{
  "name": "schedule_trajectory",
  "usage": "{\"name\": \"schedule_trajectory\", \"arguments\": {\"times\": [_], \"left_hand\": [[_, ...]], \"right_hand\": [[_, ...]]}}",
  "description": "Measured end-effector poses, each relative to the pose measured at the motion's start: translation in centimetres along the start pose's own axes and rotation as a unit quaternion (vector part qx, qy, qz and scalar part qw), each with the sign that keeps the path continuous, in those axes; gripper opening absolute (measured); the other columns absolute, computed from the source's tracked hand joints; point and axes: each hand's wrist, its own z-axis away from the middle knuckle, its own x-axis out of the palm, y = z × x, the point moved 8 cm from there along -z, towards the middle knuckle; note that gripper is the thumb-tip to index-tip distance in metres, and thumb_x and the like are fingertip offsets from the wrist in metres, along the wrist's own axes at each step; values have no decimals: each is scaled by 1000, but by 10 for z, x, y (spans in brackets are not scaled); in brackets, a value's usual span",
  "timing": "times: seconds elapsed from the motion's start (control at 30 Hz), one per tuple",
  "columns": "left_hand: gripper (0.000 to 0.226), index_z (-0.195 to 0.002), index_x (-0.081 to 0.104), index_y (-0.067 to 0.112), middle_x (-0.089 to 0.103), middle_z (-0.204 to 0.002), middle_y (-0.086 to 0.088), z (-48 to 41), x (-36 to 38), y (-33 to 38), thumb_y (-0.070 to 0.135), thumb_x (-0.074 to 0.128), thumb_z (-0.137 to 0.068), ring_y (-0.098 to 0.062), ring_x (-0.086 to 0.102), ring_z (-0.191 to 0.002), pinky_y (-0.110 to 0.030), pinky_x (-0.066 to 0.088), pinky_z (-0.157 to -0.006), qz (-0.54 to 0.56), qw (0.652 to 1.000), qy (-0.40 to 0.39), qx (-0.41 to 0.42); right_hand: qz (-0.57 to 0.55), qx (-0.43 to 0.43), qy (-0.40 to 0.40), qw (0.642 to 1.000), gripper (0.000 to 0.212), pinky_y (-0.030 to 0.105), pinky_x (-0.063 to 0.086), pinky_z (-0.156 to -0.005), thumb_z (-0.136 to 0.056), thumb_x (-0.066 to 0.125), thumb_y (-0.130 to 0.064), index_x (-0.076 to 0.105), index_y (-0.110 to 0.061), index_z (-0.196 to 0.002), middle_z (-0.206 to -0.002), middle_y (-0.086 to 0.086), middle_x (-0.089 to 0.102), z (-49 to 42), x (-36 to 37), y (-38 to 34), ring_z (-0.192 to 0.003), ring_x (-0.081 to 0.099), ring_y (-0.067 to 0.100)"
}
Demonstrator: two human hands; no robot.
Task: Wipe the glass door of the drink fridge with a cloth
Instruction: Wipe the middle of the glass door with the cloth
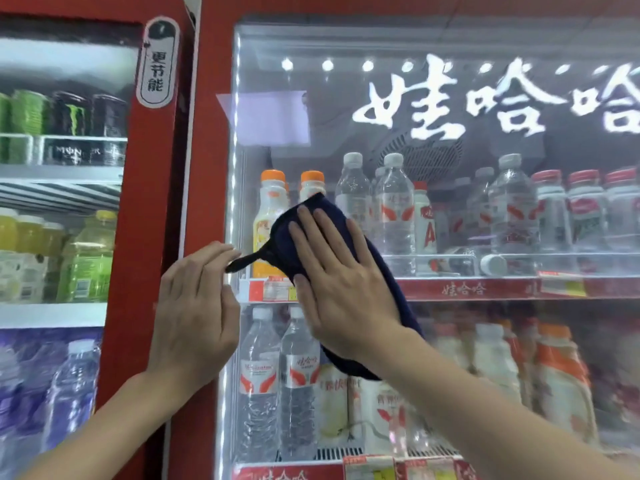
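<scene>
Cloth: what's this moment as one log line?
right hand: presses cloth on door | left hand: at loop, grip unclear

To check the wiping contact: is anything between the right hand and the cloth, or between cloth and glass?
Nothing visible. The right hand lies flat on the cloth, which lies against the glass door.

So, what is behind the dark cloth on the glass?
The cloth lies on the glass door; orange-capped bottles peek out beside it. What stands directly behind is covered.
</scene>
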Motion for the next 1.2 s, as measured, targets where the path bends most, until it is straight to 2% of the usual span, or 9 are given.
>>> {"name": "schedule_trajectory", "arguments": {"times": [0.17,0.27,0.4,0.53,0.67,0.83,0.93,1.07,1.2], "left_hand": [[44,-130,61,1,59,-136,-11,-7,-14,-22,1,43,-90,-31,51,-134,-36,26,-116,0,1000,-1,19],[44,-130,62,4,60,-134,-10,-11,-10,-28,4,47,-88,-30,53,-132,-38,29,-114,-15,999,-18,43],[45,-127,63,4,61,-132,-10,-7,-5,-29,4,47,-85,-28,51,-132,-45,33,-113,-11,999,-2,37],[43,-126,63,4,61,-132,-10,-6,-6,-30,2,48,-86,-28,51,-133,-46,35,-113,7,999,4,34],[43,-127,58,3,59,-129,-11,-4,-14,-35,-2,50,-85,-28,52,-129,-34,31,-114,64,998,15,12],[47,-136,54,-1,55,-137,-15,17,-30,-67,2,45,-90,-29,49,-133,-38,33,-117,69,997,9,-17],[54,-140,52,-2,53,-144,-14,23,-24,-77,-2,46,-87,-30,46,-139,-38,28,-122,46,998,-34,-7],[56,-141,49,-4,50,-145,-16,24,-19,-75,-4,46,-86,-32,43,-141,-41,27,-123,38,998,-41,-11],[56,-143,47,-3,48,-145,-16,29,-22,-79,-6,43,-87,-29,42,-141,-39,28,-123,64,997,-13,-30]], "right_hand": [[-2,-156,-69,985,65,51,7,-128,-108,31,-39,11,-12,-164,-172,5,2,56,18,-55,-159,-4,21],[19,-241,-79,967,63,47,4,-129,-108,31,-37,12,-16,-164,-172,2,5,24,11,-41,-159,-1,18],[40,-115,-5,993,61,50,13,-126,-107,29,-36,20,-15,-163,-171,4,13,-60,-9,-3,-159,9,20],[45,-27,22,998,61,51,12,-127,-107,25,-35,18,-12,-163,-171,6,12,-65,-4,-12,-159,7,21],[24,14,29,999,63,53,13,-126,-106,26,-35,18,-9,-163,-172,8,10,-26,3,-45,-159,4,22],[23,-141,-47,989,64,55,16,-126,-107,30,-37,14,-11,-163,-172,7,7,36,20,-87,-159,2,24],[42,-226,-70,971,63,50,12,-128,-107,31,-37,15,-14,-164,-172,4,8,6,14,-69,-159,3,20],[61,-107,-8,992,62,50,14,-127,-106,28,-36,21,-13,-163,-171,6,14,-71,-2,-43,-159,11,22],[29,32,52,998,63,53,12,-126,-106,28,-36,25,-8,-161,-170,11,17,-73,6,-68,-158,13,25]]}}
